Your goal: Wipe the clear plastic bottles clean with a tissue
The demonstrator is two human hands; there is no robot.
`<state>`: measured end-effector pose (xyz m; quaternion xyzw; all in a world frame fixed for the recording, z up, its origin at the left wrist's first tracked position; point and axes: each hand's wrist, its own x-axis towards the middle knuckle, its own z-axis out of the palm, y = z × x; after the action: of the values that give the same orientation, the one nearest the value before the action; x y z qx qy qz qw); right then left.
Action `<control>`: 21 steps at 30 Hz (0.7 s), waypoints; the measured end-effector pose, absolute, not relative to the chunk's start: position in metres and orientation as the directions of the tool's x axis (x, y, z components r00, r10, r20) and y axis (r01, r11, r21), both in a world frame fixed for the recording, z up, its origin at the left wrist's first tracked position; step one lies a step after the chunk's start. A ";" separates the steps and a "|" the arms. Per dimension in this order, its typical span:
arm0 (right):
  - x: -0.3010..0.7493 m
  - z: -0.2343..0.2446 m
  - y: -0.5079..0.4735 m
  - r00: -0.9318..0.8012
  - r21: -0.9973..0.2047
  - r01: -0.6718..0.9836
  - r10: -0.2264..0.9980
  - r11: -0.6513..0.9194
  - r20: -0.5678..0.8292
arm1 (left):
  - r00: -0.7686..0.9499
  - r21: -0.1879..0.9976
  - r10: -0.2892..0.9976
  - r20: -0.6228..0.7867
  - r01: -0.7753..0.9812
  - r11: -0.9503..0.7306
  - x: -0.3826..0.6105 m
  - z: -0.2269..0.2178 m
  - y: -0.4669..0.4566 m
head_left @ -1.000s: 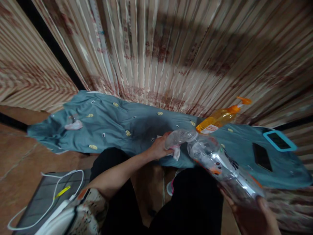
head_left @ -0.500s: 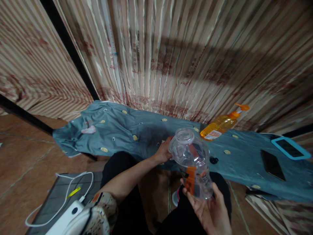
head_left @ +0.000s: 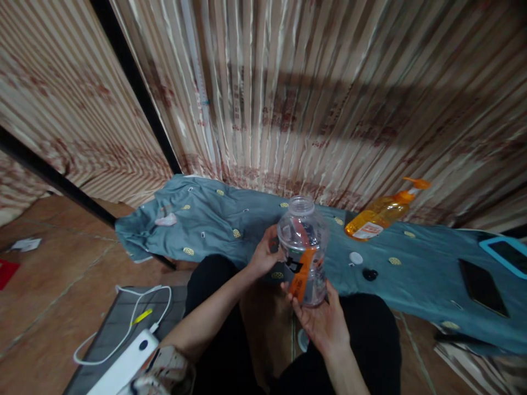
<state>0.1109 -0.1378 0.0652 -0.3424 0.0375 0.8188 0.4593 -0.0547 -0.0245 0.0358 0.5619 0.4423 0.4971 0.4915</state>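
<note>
A clear, wide plastic bottle [head_left: 320, 241] with an orange and black label stands nearly upright over the near edge of the cloth. Its mouth is uncapped. My right hand [head_left: 323, 323] cups it from below, fingers and thumb around the base. At the bottle's left side my left hand [head_left: 263, 253] grips its wall with curled fingers. A white round cap [head_left: 356, 258] lies on the cloth to the right, with a small black object [head_left: 369, 274] beside it.
A grey-blue patterned cloth [head_left: 214, 219] covers the long bench. On it are an orange pump bottle [head_left: 376, 216], a dark phone [head_left: 482, 286] and a blue-framed tablet [head_left: 506, 253]. A white power bank [head_left: 123, 365] with cable is at lower left. Striped curtain [head_left: 255, 109] hangs behind.
The bottle has turned more upright, its label now facing me, and it has moved slightly up and left. The white cap on the cloth has come into sight. The camera view has shifted left.
</note>
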 end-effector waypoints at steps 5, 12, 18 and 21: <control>0.090 0.058 -0.124 -0.408 -0.229 -0.759 0.718 -0.610 -0.564 | 0.036 0.949 0.995 0.096 -0.306 -0.080 -0.079 0.059 -0.061; 0.052 0.043 -0.094 -0.400 -0.319 -0.753 0.785 -0.575 -0.473 | 0.016 0.967 0.997 0.076 -0.244 -0.070 -0.084 0.066 -0.075; 0.048 0.017 -0.096 -0.469 -0.441 -0.606 0.746 -0.662 -0.473 | -0.125 0.987 0.984 0.127 -0.086 -0.139 -0.102 0.072 -0.033; 0.061 0.002 -0.117 -0.427 -0.518 -0.563 0.763 -0.644 -0.485 | -0.252 0.980 0.950 0.187 0.115 -0.162 -0.108 0.074 0.007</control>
<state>0.0608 -0.1166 0.0023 -0.3581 -0.1397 0.8330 0.3979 -0.1083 0.0072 0.0740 0.4947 0.5382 0.5798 0.3597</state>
